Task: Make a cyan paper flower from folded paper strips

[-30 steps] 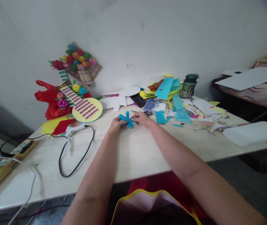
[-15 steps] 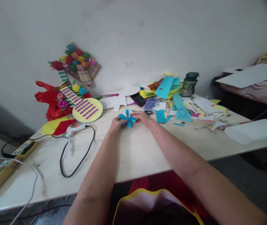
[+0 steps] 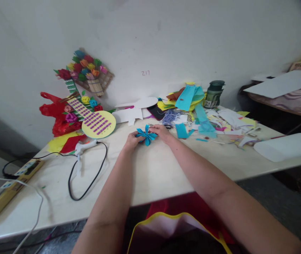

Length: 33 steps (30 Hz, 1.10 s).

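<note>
Pinching the blue, petalled, folded-paper flower (image 3: 146, 135) with left hand (image 3: 132, 140) at its left, right hand (image 3: 161, 132) opposite, its closing unclear, we judge it light, crushable; better hold its centre.

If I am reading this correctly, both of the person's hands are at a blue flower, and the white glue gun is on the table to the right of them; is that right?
Not quite: the head view shows the white glue gun on the table to the left of both hands, which are indeed at a blue flower.
</note>
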Tool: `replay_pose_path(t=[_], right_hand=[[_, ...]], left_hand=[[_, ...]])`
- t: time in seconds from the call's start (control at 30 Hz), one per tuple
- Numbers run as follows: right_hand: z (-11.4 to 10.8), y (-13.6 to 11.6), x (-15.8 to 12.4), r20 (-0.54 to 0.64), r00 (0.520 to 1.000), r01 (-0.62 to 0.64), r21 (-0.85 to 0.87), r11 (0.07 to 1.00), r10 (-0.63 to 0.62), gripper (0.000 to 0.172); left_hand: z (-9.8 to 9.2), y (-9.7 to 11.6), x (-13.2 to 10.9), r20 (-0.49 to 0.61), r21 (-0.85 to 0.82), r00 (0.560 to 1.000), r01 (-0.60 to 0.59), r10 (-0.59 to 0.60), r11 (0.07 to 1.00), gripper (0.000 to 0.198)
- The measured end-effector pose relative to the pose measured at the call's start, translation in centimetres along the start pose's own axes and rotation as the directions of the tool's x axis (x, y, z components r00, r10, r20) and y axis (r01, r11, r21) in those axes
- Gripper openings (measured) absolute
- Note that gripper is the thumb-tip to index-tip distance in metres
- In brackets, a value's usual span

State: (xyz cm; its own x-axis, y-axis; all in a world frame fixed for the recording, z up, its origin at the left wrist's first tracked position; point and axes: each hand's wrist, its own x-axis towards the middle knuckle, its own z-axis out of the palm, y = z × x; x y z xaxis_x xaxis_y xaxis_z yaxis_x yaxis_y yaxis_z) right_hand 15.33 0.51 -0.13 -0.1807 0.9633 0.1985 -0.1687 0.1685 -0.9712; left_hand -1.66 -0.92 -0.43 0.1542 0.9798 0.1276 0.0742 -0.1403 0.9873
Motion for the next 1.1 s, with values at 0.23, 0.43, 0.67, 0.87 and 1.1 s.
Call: replay_pose_path(t=[0.23,0.43,0.67,0.87,1.1], right_hand=[[-0.2,0.2,0.1,0.017,1.0,0.008,-0.019,1.0,-0.008,0.02],[-0.4,0.8,0.6,-0.021,0.998,0.054,-0.145,0.988,-0.058,0.01],[-0.2,1.8,1.5,-0.091,0.987,0.097,-0.306,0.947,-0.13,0.01],[0.0,1.9,1.8,-0.115,0.978,0.131,-0.296,0.946,-0.172,0.021],[-0.1,1.2,1.3,-0.155,0.954,0.177,-0.399,0.9,-0.256,0.028]], left_hand=[[0.1,0.3,-0.3,0.014,-0.006,1.0,-0.007,0.007,1.0,0.02],[0.1,0.2,-0.3,0.037,-0.003,0.999,-0.017,0.017,1.0,0.02],[0.3,0.4,-0.4,0.061,0.077,0.998,-0.019,0.014,0.997,0.021],[0.3,0.5,-0.4,0.059,0.117,0.998,-0.003,-0.004,0.993,0.021],[0.5,0.7,-0.4,-0.008,-0.095,1.0,0.028,-0.029,0.995,0.059]])
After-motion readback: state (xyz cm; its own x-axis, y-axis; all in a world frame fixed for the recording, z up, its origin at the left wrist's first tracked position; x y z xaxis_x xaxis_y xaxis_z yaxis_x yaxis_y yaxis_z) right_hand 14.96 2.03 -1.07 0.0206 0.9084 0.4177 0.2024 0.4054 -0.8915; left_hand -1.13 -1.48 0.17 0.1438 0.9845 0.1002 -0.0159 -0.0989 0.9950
